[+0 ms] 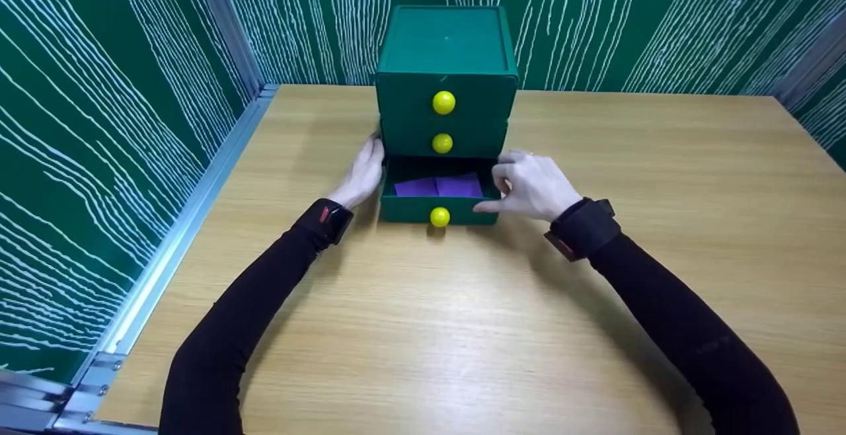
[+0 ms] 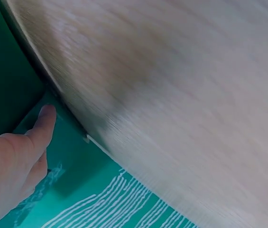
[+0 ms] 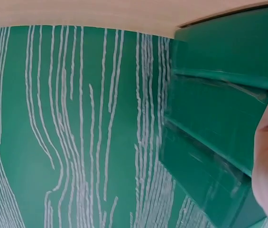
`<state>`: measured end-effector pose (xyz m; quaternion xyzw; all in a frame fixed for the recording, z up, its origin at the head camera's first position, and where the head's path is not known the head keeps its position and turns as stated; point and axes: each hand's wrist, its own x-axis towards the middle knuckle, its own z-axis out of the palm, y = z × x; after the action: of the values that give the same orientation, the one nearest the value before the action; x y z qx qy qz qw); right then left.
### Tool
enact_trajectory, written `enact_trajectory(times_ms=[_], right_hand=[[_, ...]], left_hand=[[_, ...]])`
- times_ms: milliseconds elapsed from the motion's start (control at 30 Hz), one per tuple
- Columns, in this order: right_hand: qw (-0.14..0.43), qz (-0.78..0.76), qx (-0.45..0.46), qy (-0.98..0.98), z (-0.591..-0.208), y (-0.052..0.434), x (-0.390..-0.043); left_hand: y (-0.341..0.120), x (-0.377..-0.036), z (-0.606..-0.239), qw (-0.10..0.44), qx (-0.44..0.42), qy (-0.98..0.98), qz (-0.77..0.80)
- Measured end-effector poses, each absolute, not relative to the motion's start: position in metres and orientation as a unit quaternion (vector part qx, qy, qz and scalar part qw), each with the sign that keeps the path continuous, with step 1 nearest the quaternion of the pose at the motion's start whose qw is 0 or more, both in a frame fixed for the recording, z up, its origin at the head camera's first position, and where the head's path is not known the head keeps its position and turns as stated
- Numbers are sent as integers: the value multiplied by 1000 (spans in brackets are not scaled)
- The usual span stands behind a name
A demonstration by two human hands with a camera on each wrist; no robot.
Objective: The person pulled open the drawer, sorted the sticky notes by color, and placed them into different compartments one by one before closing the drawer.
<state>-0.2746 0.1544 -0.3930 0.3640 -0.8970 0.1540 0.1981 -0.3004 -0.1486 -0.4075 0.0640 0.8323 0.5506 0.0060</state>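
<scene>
The bottom drawer (image 1: 438, 207) of the green drawer cabinet (image 1: 446, 81) is pulled out toward the person, and it sits on the wooden table (image 1: 462, 329) in front of the cabinet's two upper drawers, which are closed. Inside the open drawer lies a purple folded thing (image 1: 439, 187), flat on the floor of the drawer. Each of the three drawer fronts carries a yellow round knob; the knob of the open drawer (image 1: 439, 217) is at the front, nearest to the person. The right hand (image 1: 532, 187) is at the right side of the open drawer, with the thumb against the front right corner and the other fingers curled over the right wall, so it pinches this corner of the drawer. The left hand (image 1: 362, 174) rests on the left side of the cabinet, just behind the open drawer; its fingers are straight and lie flat against the green wall, holding nothing. Behind the cabinet and to its left stand green panels with white lines (image 1: 99, 124).
</scene>
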Motion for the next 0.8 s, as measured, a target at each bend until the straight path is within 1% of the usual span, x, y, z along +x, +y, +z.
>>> enact_trajectory(times_ms=[100,233,367,500,700,800], right_hand=[[194,175,316,-912,-397,157,-283],[161,201,253,-933,-404,161,-292],[137,209,221,-943,-407,162,-299],[135,213,198,-947,-405,160,-306],[118,232,132,-956,-409,165,-307],[125,239,117,-956,-411,169,-306]], left_hand=[[-149,-300,-408,6,66,835,546],[-151,-298,-410,15,62,839,540],[-150,-297,-409,12,59,841,537],[-150,-294,-408,8,60,843,534],[-142,-291,-410,28,67,839,540],[-139,-292,-409,33,74,837,542]])
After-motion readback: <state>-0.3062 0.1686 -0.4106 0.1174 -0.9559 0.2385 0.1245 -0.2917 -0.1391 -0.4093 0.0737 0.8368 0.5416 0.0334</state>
